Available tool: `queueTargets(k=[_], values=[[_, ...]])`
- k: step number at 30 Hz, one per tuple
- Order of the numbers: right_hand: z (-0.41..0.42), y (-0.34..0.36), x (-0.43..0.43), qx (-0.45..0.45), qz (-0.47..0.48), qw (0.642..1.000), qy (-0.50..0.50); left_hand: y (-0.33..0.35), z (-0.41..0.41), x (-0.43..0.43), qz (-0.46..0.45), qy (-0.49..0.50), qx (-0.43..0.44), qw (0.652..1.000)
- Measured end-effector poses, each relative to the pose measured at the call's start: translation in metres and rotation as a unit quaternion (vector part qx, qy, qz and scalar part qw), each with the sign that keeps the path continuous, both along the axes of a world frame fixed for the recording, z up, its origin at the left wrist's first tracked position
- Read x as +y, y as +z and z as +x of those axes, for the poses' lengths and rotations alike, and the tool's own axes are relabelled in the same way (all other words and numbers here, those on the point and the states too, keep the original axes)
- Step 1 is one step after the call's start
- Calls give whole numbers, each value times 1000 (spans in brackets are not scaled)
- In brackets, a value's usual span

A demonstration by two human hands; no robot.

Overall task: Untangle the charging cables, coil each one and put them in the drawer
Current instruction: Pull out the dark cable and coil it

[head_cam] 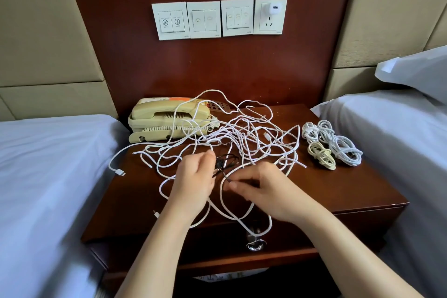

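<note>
A tangle of white charging cables [242, 138] sprawls over the dark wooden nightstand [350, 191], with loops hanging over its front edge. A thin black cable [227, 161] lies in the middle of the tangle. My left hand [193, 176] holds one part of the black cable near its small coil. My right hand [261, 186] pinches the black cable's end between thumb and forefinger. Three coiled cables [331, 145], two white and one cream, lie together at the right of the nightstand. The drawer [256, 244] below the top is shut, with a metal ring pull.
A cream telephone [169, 118] stands at the back left of the nightstand, with cable loops draped over it. Beds with white sheets flank the nightstand on both sides. Wall switches and a socket with a white charger [273, 8] are on the wooden panel behind.
</note>
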State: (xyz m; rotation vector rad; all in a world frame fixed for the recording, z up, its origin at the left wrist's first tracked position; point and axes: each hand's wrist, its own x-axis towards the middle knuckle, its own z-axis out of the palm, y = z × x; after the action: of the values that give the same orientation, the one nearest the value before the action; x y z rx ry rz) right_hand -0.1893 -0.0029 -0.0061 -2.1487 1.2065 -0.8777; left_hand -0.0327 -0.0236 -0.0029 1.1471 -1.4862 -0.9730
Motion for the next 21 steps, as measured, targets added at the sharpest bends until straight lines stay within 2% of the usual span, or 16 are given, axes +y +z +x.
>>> queueTargets(k=[3,5,8,11,14,17,21], values=[[12,-3,5,84,-103,991,6,-5,7,-6,-40,75,-118,989],[17,-2,8,109,-174,979,-13,-4,7,-5,-69,111,-189,973],[11,1,5,82,-215,971,-63,-5,6,-3,-110,91,-245,959],[1,4,0,82,-243,961,-102,-6,5,-3,-96,32,-289,952],[-8,5,-5,68,-228,964,-118,-8,1,-2,-53,-48,-256,964],[-16,4,-9,-23,-113,989,-92,-6,-3,1,13,-126,-146,981],[-20,2,-13,-123,-5,992,-30,1,-8,8,51,-180,-36,982]])
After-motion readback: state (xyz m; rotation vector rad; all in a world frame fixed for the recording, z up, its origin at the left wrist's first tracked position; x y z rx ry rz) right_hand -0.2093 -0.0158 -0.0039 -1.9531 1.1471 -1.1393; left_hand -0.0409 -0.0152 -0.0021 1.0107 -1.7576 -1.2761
